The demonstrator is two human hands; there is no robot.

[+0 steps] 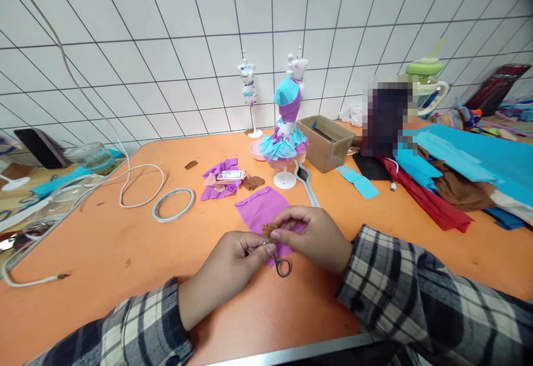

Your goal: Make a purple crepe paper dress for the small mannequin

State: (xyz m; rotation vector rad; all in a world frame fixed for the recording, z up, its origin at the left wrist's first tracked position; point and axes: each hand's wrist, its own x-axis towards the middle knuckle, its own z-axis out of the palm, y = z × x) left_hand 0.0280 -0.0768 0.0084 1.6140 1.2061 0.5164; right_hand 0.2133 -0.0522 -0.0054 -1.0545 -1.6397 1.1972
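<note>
My left hand (237, 260) is closed around a small pair of metal scissors (283, 267), with one ring handle sticking out below the fingers. The blades are mostly hidden by my fingertips. Pinched between thumb and fingers of my right hand (312, 235) is a small gathered piece of brown crepe paper (269, 230), touching the left fingertips. Beneath both hands lies a purple crepe paper sheet (260, 207). Behind it stands a mini dress form (287, 127) dressed in blue and purple crepe paper.
A roll of tape (173, 219) and a white cable (144, 205) lie to the left. Purple scraps (219, 192) sit mid-table. At the back are a cardboard box (333, 152) and another dress form (249, 94). Blue paper (495, 144) and red paper (441, 210) spread at right.
</note>
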